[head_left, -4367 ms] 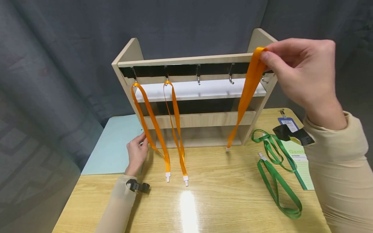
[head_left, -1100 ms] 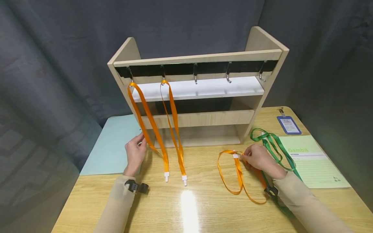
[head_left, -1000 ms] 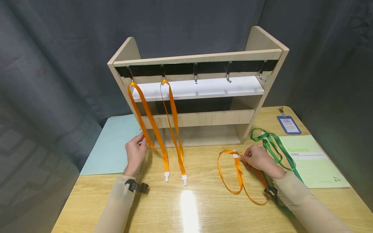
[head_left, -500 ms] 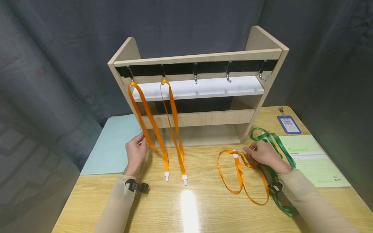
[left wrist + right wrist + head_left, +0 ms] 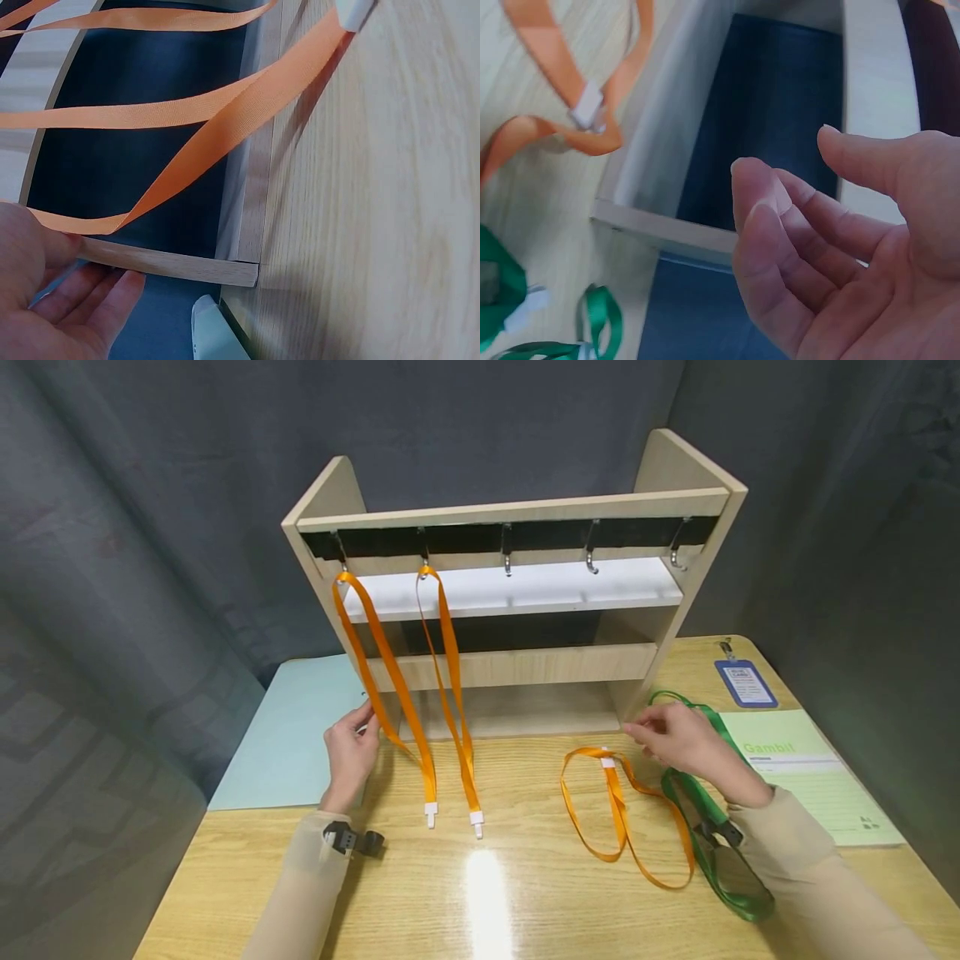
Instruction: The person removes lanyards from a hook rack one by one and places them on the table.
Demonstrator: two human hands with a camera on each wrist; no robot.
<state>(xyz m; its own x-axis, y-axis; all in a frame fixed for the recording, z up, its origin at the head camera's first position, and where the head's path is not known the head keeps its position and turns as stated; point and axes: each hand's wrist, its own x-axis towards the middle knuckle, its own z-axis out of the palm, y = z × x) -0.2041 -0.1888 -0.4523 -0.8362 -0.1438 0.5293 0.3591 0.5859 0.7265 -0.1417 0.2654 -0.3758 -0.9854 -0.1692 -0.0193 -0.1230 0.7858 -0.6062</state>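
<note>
In the head view, my left hand (image 5: 351, 756) holds the lower left side panel of a wooden shelf rack (image 5: 517, 666). The left wrist view shows the thumb and fingers (image 5: 112, 300) on either side of that panel (image 5: 172, 264). One orange lanyard (image 5: 396, 677) hangs from the leftmost hook, another orange lanyard (image 5: 453, 668) from the second. A third orange lanyard (image 5: 617, 806) lies looped on the table. Just right of it hovers my right hand (image 5: 693, 745), holding nothing, its fingers loosely bent and thumb apart in the right wrist view. Green lanyards (image 5: 750, 906) lie partly hidden under that arm.
Three hooks, including this hook (image 5: 591, 562), carry nothing. At right on the table (image 5: 555, 893) lie a green notebook (image 5: 825, 785) and a blue badge holder (image 5: 746, 683). A pale blue folder (image 5: 288, 735) lies at left, and grey curtains (image 5: 510, 427) stand behind.
The orange lanyard in my right hand came down from hook height onto the table. The hand then let it go and moved slightly right. My left hand has stayed at the rack.
</note>
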